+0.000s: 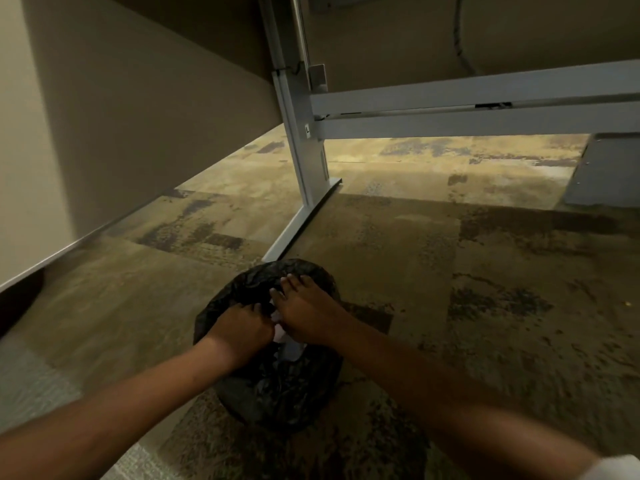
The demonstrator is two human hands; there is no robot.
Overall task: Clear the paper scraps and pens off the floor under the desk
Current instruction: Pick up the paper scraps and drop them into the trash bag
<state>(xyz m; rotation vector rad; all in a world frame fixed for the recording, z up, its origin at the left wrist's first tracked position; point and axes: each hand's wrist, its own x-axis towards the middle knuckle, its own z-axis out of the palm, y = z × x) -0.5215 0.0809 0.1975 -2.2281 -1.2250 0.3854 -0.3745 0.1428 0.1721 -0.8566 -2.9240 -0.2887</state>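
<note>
While both arms reach forward under the desk, the left hand (242, 327) is clenched on the near-left rim of a black bin bag (277, 386), and the right hand (304, 311) lies flat with fingers spread over its mouth. White paper scraps (289, 342) sit directly beneath and between the two hands, probably being pressed down, though the grip is hidden. No pens show on the carpeted floor (485, 271) around the desk leg (304, 147).

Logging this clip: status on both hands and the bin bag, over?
Left hand gripping the crumpled black plastic bin bag at its mouth. Right hand pressing white paper scraps into it. Visible patterned carpet shows no pens.
</note>
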